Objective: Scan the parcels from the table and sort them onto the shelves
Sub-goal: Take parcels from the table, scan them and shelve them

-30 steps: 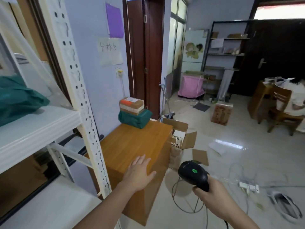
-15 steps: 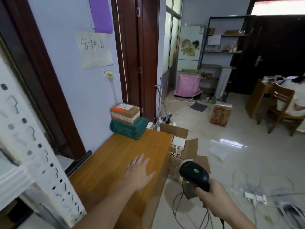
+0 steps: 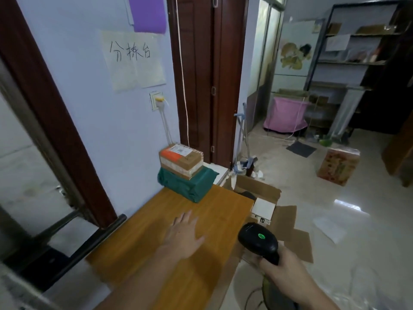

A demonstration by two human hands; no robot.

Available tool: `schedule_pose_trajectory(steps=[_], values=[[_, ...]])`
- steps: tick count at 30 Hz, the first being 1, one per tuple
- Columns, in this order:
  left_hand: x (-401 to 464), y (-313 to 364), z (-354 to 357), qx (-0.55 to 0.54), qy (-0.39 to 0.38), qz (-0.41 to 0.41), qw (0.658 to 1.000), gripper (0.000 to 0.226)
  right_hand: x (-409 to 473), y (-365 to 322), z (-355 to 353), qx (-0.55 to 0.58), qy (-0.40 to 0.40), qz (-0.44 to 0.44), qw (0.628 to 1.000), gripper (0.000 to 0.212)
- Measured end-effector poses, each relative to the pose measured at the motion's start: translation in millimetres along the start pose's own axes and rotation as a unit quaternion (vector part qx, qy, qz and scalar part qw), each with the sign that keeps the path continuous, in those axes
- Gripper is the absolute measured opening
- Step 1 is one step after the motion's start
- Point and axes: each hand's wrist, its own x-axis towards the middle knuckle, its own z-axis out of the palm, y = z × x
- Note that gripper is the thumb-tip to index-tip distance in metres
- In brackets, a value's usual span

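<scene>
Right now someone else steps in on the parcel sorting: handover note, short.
Left hand: open, flat over the wooden table, holding nothing.
Right hand: fingers gripped round the black scanner, green light on, off the table's right edge.
Parcels: cardboard box stacked on the green bag parcel at the table's far end by the wall.
Done: cannot tell from this view; the shelves are out of frame.
Left: scan both parcels and shelve them.
</scene>
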Motion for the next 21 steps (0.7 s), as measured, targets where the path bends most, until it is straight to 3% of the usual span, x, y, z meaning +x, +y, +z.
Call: schedule_pose_trajectory(steps=[5,9,21], values=[[53.8,11.9,-2.7,-0.011,0.008,-0.041,0.999,0.080,78.0,-0.6,-35.5,-0.006,-0.050,-0.025,0.998,0.014],[86.4,11.6,-5.3,-0.024,0.012,-0.070,0.997,0.079,129.8,-11.8,-53.6,-0.004,-0.062,-0.049,0.997,0.004],[199.1,-24.6,-41.0,-0.029,0.040,-0.089,0.995,0.077,253.8,-46.9,-53.2,0.005,-0.080,-0.069,0.994,0.010]])
